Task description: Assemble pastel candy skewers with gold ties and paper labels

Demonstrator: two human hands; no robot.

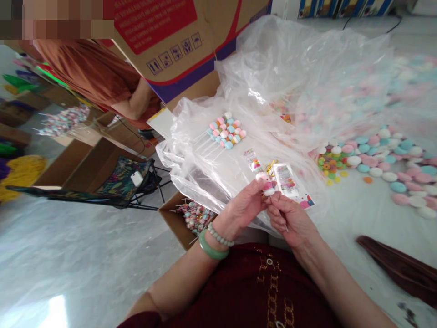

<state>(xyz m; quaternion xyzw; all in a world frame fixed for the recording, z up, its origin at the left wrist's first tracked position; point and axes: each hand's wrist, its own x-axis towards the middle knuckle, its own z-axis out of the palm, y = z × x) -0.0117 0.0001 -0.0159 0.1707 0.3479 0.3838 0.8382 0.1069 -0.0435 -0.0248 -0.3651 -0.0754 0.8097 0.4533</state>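
A marshmallow lollipop [267,183] in a clear printed wrapper is held between my two hands over the table. My left hand [244,202] pinches the pink and white candy end from the left. Pressed together just below it, the fingers of my right hand [290,216] grip the thin white stick at the wrapper's neck. Gold twist ties [272,167] lie right behind the candy. A printed wrapper [251,159] lies flat beyond my left fingers, and a stack of white printed wrappers [286,178] sits beyond my right hand.
Bunched marshmallow lollipops [227,130] lie on plastic sheeting [191,150]. Loose marshmallows [378,155] and ring candies [330,165] spread on the right, near a dark brown cloth [399,264]. Below the table's left edge stands a carton [174,223] of lollipops; a person [99,77] works behind a folding chair [118,177].
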